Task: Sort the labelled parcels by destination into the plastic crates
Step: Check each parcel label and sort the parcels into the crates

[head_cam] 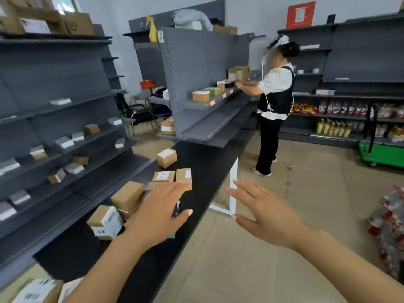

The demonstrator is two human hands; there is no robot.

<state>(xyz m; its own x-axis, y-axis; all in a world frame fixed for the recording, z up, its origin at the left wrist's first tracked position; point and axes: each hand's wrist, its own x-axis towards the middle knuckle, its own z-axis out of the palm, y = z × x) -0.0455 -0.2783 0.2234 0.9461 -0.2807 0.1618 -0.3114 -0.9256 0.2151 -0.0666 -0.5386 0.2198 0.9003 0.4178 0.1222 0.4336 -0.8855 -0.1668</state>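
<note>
Your left hand (pixel 160 212): fingers spread and released, hovering over the black worktop (pixel 203 171) | your right hand (pixel 265 212): fingers straight, released, out over the floor | parcels (pixel 127 196): brown labelled boxes lying loose on the worktop, just beyond your left hand | another person (pixel 276 101): standing at a grey shelf (pixel 218 99).

The table (pixel 205 171) was black with a white leg (pixel 232 191), and the parcels (pixel 127 196) on it were brown cardboard with white labels. The shelving (pixel 65 84) was dark grey, holding small grey, white and brown boxes (pixel 64 142), and a yellow spray bottle (pixel 153 29) stood on top. A person (pixel 274 101) wore a white shirt, black vest and black trousers, beside a green cart (pixel 382 154) and beneath a red poster (pixel 300 15) on the pale wall.
</note>
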